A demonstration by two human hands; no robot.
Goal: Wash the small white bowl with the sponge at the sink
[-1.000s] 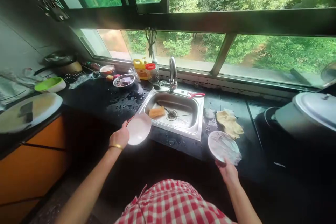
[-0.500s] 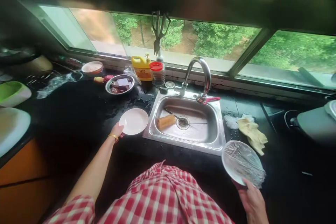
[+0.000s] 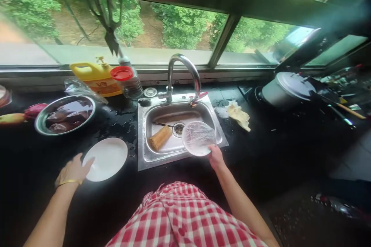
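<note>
A white plate (image 3: 108, 160) rests on the dark counter left of the sink. My left hand (image 3: 72, 170) is at its left rim, fingers apart, the thumb over the plate's edge. Over the right front part of the steel sink (image 3: 168, 157), my right hand (image 3: 216, 157) grips the edge of another white plate (image 3: 197, 139) covered in clear, wrinkled plastic film. In the basin lie a brown loofah-like scrubber (image 3: 160, 138) and a thin dark utensil (image 3: 162, 124) near the drain; the covered plate hides part of the basin.
A curved faucet (image 3: 184, 60) rises behind the basin. To the left stand a metal bowl of dark liquid (image 3: 68, 112), a yellow jug (image 3: 98, 81) and a red-lidded jar (image 3: 127, 81). A pale crumpled cloth (image 3: 238, 115) and a large pot (image 3: 286, 90) are to the right.
The view has turned right. My right hand has carried the film-covered plate from the counter's right side to over the sink. My left hand's fingers have spread at the white plate.
</note>
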